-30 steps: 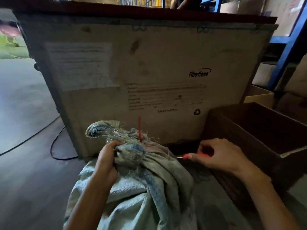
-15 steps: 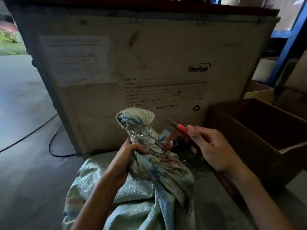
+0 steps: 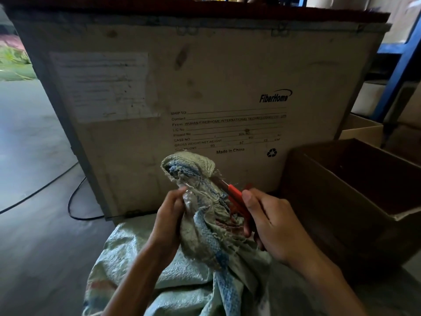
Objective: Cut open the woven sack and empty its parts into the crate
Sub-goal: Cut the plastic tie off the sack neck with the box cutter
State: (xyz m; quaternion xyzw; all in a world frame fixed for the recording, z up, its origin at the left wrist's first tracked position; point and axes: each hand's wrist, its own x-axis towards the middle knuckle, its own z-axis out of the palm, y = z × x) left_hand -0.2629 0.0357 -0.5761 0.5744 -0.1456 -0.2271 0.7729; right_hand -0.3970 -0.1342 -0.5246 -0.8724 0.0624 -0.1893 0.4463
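**Blade at the neck of the sack**

Your woven sack (image 3: 205, 270) sits on the floor right in front of you, pale green with blue stripes, its gathered neck (image 3: 196, 185) pulled upright and fraying at the top. Your left hand (image 3: 169, 221) has that neck in a firm grip, fingers (image 3: 180, 197) closed around the bunched cloth just below the tied-off tuft. Your right hand (image 3: 271, 224) is curled shut around a red-handled cutter (image 3: 237, 197), thumb pressed along the handle, and the dark blade end lies against the right side of the neck, just under the tuft. Whether the edge is biting into the weave, you cannot tell from here.

Straight behind the sack stands the big wooden crate (image 3: 205, 87), its printed side facing you with shipping lines and a pasted paper label (image 3: 102, 87). To your right, just beside your cutting hand, an open brown cardboard box (image 3: 341, 201) waits on the floor. Off to the left a black cable (image 3: 73, 201) loops across the floor near the crate's corner.
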